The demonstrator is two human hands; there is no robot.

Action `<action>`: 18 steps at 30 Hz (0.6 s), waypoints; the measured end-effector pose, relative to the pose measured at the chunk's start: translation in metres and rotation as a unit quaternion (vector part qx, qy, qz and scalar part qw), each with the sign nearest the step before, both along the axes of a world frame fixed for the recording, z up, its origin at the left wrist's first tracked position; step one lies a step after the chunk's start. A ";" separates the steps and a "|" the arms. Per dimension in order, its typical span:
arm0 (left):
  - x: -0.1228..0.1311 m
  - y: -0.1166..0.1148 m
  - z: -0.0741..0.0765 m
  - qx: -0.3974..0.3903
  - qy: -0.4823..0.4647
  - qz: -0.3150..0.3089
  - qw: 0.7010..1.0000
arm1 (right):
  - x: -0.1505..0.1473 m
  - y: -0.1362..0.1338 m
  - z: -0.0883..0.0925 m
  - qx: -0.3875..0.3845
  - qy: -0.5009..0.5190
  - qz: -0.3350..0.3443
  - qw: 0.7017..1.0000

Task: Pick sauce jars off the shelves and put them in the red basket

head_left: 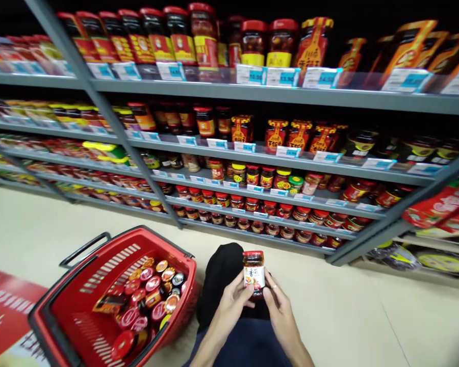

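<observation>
Between my two hands, above my lap, is a glass sauce jar [254, 275] with a red lid, dark red contents and a white label with black characters. My left hand [234, 291] is closed on its left side, thumb across the lower label. From the right, my right hand [277, 299] grips the same jar, a ring showing on one finger. The jar stands roughly upright with its label turned toward me. To my left, a red shopping basket [67, 275] on the floor holds many jars [153, 283] with red, silver and yellow lids, apart from both hands.
Grey shelves [229, 90] full of sauce jars and price tags run across the front. Pale floor [352, 316] lies between me and them. Red and green packets [443, 204] fill a rack at right. A red floor sign [7, 306] lies left of the basket.
</observation>
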State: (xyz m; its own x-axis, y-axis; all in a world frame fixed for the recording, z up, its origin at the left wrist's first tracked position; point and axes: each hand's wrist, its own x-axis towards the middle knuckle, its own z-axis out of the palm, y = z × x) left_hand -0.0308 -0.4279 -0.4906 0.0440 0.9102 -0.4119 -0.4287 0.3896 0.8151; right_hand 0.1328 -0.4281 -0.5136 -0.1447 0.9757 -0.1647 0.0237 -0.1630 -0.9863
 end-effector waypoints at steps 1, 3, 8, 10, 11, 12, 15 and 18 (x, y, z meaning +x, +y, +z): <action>0.000 -0.001 0.000 -0.001 -0.002 0.009 1.000 | -0.001 0.000 -0.001 -0.002 -0.001 0.001 1.000; -0.001 -0.003 0.000 0.000 -0.006 0.017 1.000 | -0.002 0.000 -0.003 -0.008 -0.007 0.006 1.000; -0.006 -0.007 -0.003 0.006 -0.012 0.035 0.999 | -0.005 0.000 -0.002 -0.016 -0.012 0.021 1.000; -0.009 -0.009 -0.003 -0.001 -0.013 0.043 0.999 | -0.006 0.001 0.000 -0.016 -0.009 0.038 0.999; -0.011 -0.011 -0.002 -0.005 -0.015 0.047 0.999 | -0.006 0.002 0.002 -0.016 -0.007 0.050 0.999; -0.012 -0.012 0.000 -0.010 -0.018 0.050 0.999 | -0.006 0.003 0.004 -0.016 -0.005 0.062 0.998; -0.017 -0.017 0.010 -0.012 -0.032 0.060 0.998 | -0.007 0.009 0.011 -0.016 0.005 0.091 0.996; -0.021 -0.022 0.022 0.001 -0.045 0.072 0.996 | -0.010 0.014 0.017 -0.023 0.017 0.094 0.995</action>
